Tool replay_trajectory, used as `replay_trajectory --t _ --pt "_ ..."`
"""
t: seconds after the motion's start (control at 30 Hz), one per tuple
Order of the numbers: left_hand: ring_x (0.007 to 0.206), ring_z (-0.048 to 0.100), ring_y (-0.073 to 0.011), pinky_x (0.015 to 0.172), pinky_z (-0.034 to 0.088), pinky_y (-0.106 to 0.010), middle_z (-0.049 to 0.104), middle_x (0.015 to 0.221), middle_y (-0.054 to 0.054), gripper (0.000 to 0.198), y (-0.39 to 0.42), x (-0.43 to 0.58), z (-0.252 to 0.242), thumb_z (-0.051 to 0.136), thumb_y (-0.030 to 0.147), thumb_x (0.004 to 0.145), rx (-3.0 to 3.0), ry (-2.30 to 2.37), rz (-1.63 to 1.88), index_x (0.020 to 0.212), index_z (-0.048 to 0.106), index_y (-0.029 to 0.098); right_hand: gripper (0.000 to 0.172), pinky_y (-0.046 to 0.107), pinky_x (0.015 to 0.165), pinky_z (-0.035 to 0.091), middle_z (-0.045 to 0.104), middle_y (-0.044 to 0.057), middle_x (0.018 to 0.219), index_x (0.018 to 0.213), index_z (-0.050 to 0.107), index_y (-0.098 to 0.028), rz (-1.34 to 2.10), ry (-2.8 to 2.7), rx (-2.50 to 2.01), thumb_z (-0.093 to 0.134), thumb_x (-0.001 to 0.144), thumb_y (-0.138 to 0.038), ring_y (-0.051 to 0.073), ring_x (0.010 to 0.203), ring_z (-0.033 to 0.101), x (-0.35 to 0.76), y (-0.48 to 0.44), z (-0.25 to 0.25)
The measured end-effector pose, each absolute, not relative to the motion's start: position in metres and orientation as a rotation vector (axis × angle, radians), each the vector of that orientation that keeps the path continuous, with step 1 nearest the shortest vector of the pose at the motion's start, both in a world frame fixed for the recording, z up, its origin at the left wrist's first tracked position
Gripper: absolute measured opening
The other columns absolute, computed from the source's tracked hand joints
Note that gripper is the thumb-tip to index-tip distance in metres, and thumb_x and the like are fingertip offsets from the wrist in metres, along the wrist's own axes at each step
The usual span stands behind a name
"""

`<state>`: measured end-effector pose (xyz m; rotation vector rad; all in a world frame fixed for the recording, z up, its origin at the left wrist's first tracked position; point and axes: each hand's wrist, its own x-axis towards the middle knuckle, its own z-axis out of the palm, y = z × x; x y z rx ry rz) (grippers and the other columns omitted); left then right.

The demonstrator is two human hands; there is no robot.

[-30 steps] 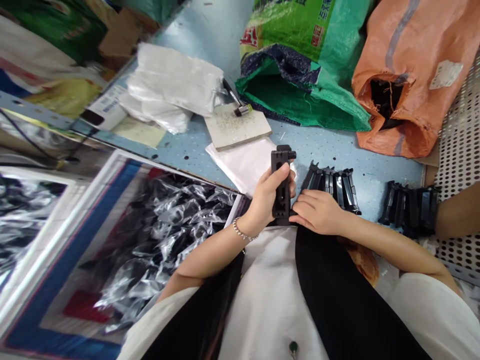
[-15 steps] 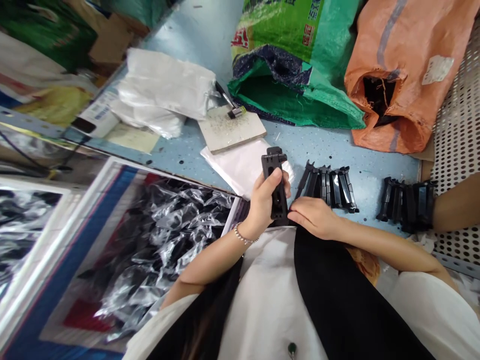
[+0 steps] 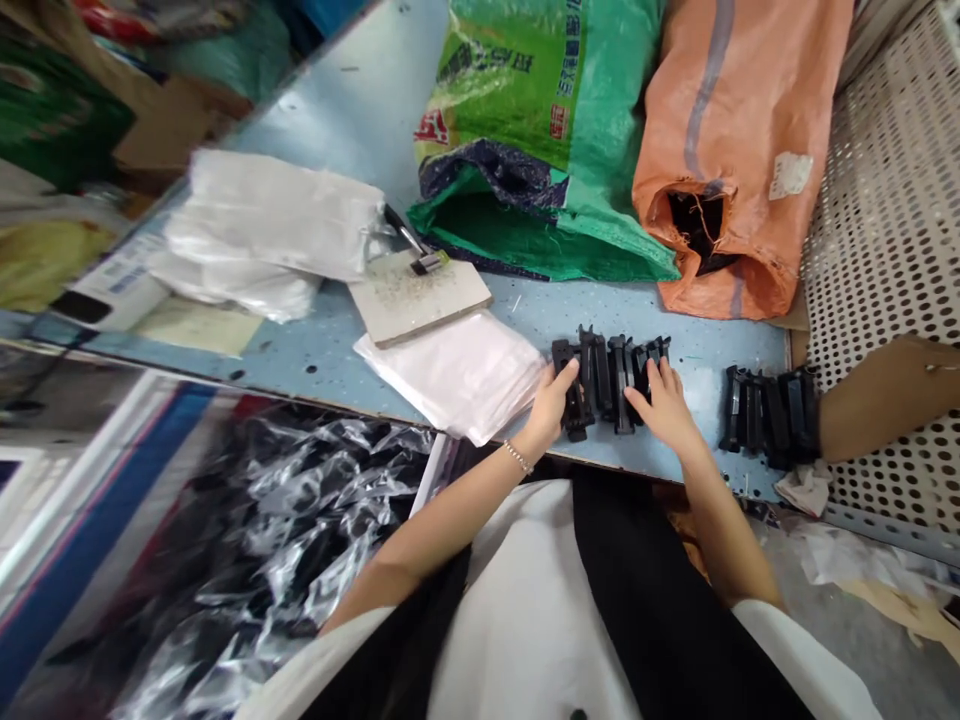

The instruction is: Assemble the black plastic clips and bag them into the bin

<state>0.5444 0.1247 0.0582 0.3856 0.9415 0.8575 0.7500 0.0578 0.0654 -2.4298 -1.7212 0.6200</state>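
Note:
A row of several black plastic parts (image 3: 611,375) stands side by side on the blue table (image 3: 322,345). My left hand (image 3: 553,403) presses against the left end of the row, thumb and fingers on the outermost part. My right hand (image 3: 664,405) lies on the right end of the row, fingers curved over the parts. Both hands squeeze the row between them.
A second batch of black parts (image 3: 765,415) lies to the right beside another person's arm (image 3: 874,395). A stack of clear bags (image 3: 457,372), a board (image 3: 420,295), a green sack (image 3: 525,150) and an orange sack (image 3: 720,160) sit behind. A bin of bagged parts (image 3: 285,530) is at lower left.
My left hand has set the single black part it held upright down at the left end of the row. My right hand moved up onto the row's right end.

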Motion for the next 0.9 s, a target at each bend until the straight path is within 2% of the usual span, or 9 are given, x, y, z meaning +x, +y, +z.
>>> replay_trajectory --t 0.1,0.23,0.37,0.43,0.53,0.63,0.7,0.8,0.9 --pt "0.055 0.059 -0.0106 0.054 0.050 -0.022 0.063 0.068 0.001 0.041 0.141 0.550 0.062 0.076 0.051 0.084 0.285 0.872 0.884 0.102 0.062 0.017 0.073 0.069 0.120 0.026 0.031 0.022 0.165 0.154 0.044 -0.013 0.491 -1.720 -2.348 0.050 0.097 -0.058 0.047 0.155 0.021 0.752 0.074 0.082" --pt "0.063 0.065 -0.0126 0.056 0.052 -0.022 0.070 0.080 -0.006 0.045 0.146 0.509 0.073 0.068 0.055 0.088 0.267 0.614 0.737 0.105 0.068 0.013 0.050 0.060 0.117 0.041 0.052 0.017 0.150 0.151 0.048 -0.024 0.380 -1.866 -1.796 0.045 0.104 -0.042 0.033 0.144 0.046 0.726 0.067 0.121" --pt "0.051 0.061 -0.0143 0.043 0.044 -0.022 0.072 0.072 -0.014 0.061 0.126 0.461 0.081 0.059 0.064 0.087 0.462 0.380 0.019 0.091 0.073 0.005 0.062 0.055 0.120 0.040 0.045 0.014 0.159 0.158 0.036 -0.028 0.455 -2.336 -1.273 0.059 0.100 -0.031 0.031 0.150 0.040 0.690 0.060 0.147" --pt "0.048 0.059 -0.0160 0.039 0.042 -0.025 0.075 0.081 -0.020 0.074 0.115 0.448 0.084 0.046 0.071 0.087 0.501 0.299 -0.191 0.091 0.074 0.002 0.066 0.052 0.114 0.047 0.053 0.016 0.153 0.157 0.036 -0.022 0.572 -2.542 -1.077 0.064 0.098 -0.031 0.031 0.143 0.050 0.677 0.063 0.147" --pt "0.050 0.060 -0.0185 0.042 0.045 -0.030 0.077 0.098 -0.024 0.079 0.108 0.437 0.091 0.033 0.071 0.088 0.599 0.317 -0.169 0.098 0.073 0.003 0.065 0.045 0.101 0.057 0.065 0.019 0.140 0.154 0.039 -0.017 0.697 -2.580 -0.981 0.066 0.097 -0.034 0.029 0.125 0.066 0.668 0.067 0.138" --pt "0.066 0.068 -0.0219 0.060 0.053 -0.033 0.077 0.099 -0.019 0.066 0.113 0.420 0.094 0.035 0.064 0.094 0.945 0.579 0.094 0.101 0.071 0.010 0.049 0.045 0.098 0.058 0.071 0.016 0.132 0.139 0.056 -0.020 0.764 -2.448 -1.067 0.068 0.095 -0.037 0.030 0.117 0.071 0.666 0.064 0.127" --pt "0.081 0.068 -0.0220 0.074 0.055 -0.034 0.075 0.101 -0.012 0.045 0.117 0.405 0.090 0.045 0.054 0.097 1.234 0.914 0.389 0.102 0.070 0.017 0.042 0.045 0.094 0.058 0.075 0.013 0.121 0.126 0.063 -0.022 0.894 -2.243 -1.277 0.073 0.091 -0.041 0.029 0.108 0.074 0.666 0.060 0.121" --pt "0.096 0.065 -0.0272 0.087 0.053 -0.040 0.070 0.103 -0.013 0.020 0.122 0.387 0.074 0.063 0.039 0.092 1.823 1.423 0.650 0.093 0.067 0.019 0.044 0.043 0.083 0.060 0.078 0.007 0.103 0.111 0.063 -0.024 1.224 -1.615 -1.554 0.080 0.081 -0.050 0.027 0.091 0.076 0.659 0.055 0.109" --pt "0.097 0.064 -0.0283 0.088 0.053 -0.042 0.069 0.100 -0.014 0.012 0.130 0.378 0.056 0.060 0.024 0.093 2.159 1.531 0.551 0.084 0.066 0.018 0.047 0.044 0.082 0.059 0.079 0.004 0.097 0.104 0.059 -0.026 1.539 -0.958 -1.397 0.081 0.076 -0.056 0.024 0.081 0.076 0.646 0.053 0.100"
